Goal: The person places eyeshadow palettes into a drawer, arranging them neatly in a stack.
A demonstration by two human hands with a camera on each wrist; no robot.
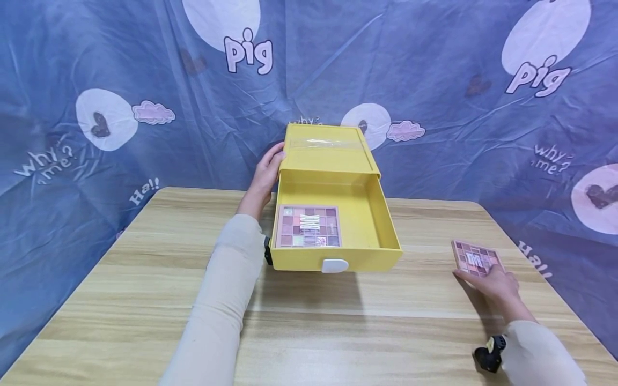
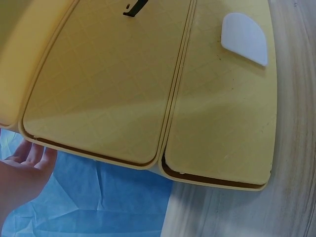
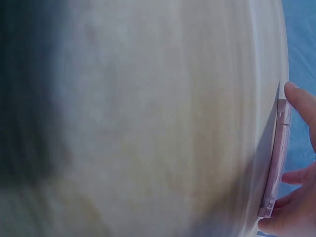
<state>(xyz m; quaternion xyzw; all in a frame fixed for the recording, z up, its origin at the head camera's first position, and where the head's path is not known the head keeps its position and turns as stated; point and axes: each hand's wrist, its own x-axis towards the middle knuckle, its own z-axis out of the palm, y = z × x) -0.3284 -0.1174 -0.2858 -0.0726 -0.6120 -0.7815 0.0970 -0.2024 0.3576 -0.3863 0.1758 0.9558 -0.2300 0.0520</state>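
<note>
In the head view, a yellow drawer box [image 1: 330, 150] stands at the table's middle with its top drawer [image 1: 362, 214] pulled out. Inside that drawer, on its left side, lies an eyeshadow palette [image 1: 309, 226] with many small colour squares under a lettered lid. My left hand [image 1: 266, 174] rests against the box's left side, fingertips at the upper edge. The left wrist view has its extended fingers [image 2: 35, 153] touching the box side. Over on the right, my right hand [image 1: 497, 284] holds a second eyeshadow palette [image 1: 475, 258] by its edges, between thumb and fingers.
The drawer's white handle [image 1: 335, 265] faces me, and another white handle [image 2: 244, 39] sits on a lower drawer front. A blue printed cloth [image 1: 193, 123] hangs behind the wooden table [image 1: 130, 300]. Clear tape [image 1: 328, 143] crosses the box top.
</note>
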